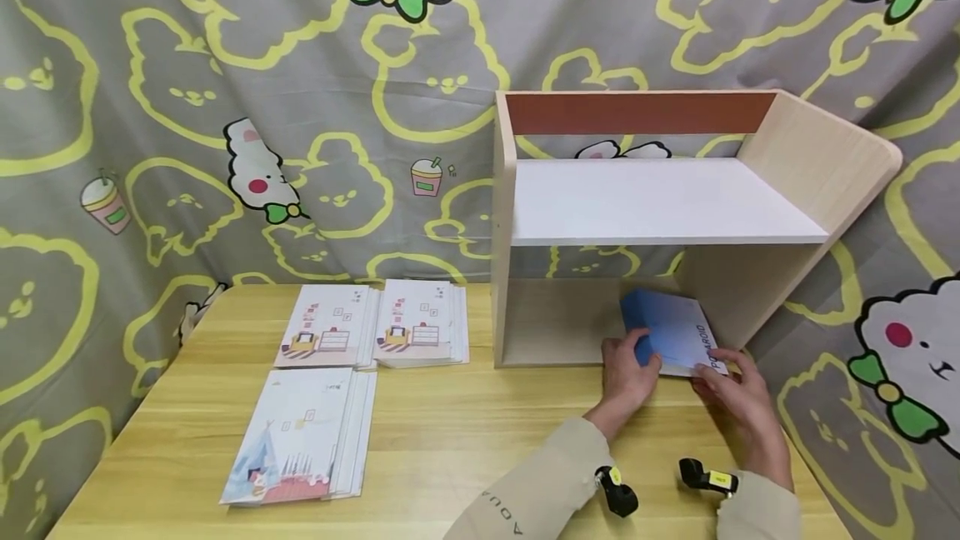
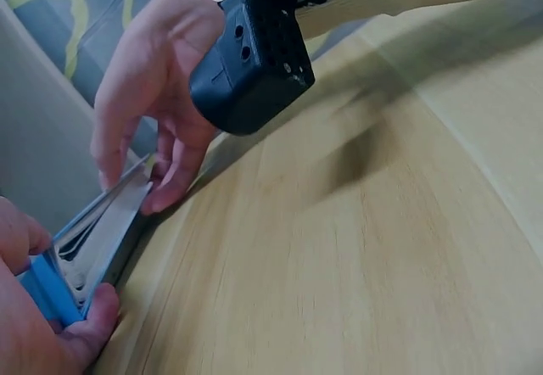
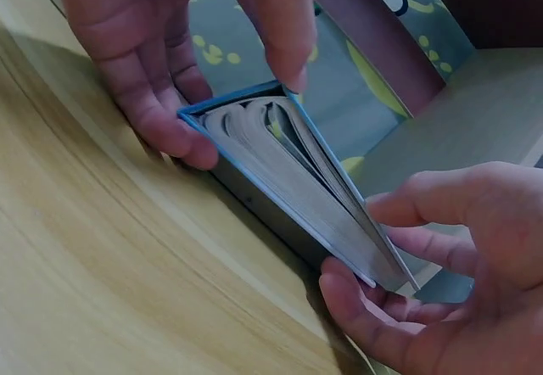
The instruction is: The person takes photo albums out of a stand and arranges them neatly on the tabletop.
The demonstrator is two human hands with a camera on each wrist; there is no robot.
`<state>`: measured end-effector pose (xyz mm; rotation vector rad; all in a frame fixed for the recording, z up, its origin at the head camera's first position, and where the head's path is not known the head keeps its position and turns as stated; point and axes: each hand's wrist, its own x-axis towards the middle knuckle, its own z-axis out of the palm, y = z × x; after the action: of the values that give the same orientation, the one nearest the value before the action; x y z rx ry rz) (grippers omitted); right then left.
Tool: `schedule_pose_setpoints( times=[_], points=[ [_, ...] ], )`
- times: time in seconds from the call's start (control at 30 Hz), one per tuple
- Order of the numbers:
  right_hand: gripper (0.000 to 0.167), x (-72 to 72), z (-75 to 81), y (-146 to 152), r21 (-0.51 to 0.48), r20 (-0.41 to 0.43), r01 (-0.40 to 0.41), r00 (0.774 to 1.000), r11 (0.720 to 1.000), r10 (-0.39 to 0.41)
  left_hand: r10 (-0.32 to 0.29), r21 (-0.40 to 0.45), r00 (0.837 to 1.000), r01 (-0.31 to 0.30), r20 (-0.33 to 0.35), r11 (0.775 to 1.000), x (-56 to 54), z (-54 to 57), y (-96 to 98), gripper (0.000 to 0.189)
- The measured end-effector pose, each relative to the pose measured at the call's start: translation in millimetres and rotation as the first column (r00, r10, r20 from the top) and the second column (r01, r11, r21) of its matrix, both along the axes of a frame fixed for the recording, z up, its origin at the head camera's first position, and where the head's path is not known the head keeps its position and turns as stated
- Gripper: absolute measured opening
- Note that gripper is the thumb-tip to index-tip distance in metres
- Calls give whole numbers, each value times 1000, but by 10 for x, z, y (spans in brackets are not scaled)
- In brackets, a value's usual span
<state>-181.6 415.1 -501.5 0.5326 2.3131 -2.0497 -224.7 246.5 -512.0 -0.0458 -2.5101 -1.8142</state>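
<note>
A blue-and-white photo album (image 1: 671,327), with lettering that reads POLAROID, lies at the right front of the shelf's lower compartment. Its near end sticks out past the shelf's front edge. My left hand (image 1: 628,369) pinches the album's blue spine side, thumb on the cover. My right hand (image 1: 742,398) grips the opposite near corner between thumb and fingers. In the right wrist view the album (image 3: 280,171) shows its page ends, the pages fanned slightly apart between the covers, with the left hand (image 3: 144,61) at the spine and the right hand (image 3: 441,256) at the open side.
The wooden desktop shelf (image 1: 504,273) has a white upper board (image 1: 652,198) above the album. Several white illustrated booklets lie in stacks on the left: a back left stack (image 1: 322,327), a back right stack (image 1: 416,323) and a front stack (image 1: 292,432). A patterned curtain (image 1: 315,107) hangs behind.
</note>
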Motion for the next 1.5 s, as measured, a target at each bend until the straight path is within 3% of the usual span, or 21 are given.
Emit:
schedule_pose_setpoints(
  times=[0.43,1.0,1.27,1.5],
  points=[
    [30,36,-25,75,-182,-34,-58,998,982,53,-91,-40,996,91,-18,995,-12,-6,-126,34],
    [34,46,64,9,-195,-64,-92,995,977,81,-95,11,995,96,-23,995,-1,-24,-259,36],
    [32,20,139,-73,-162,-127,-118,987,980,98,-96,35,989,100,-109,994,-25,20,-368,37],
    [36,-21,179,-146,-86,-145,-144,981,986,130,-119,115,992,122,-32,986,-48,41,-473,40]
  ],
)
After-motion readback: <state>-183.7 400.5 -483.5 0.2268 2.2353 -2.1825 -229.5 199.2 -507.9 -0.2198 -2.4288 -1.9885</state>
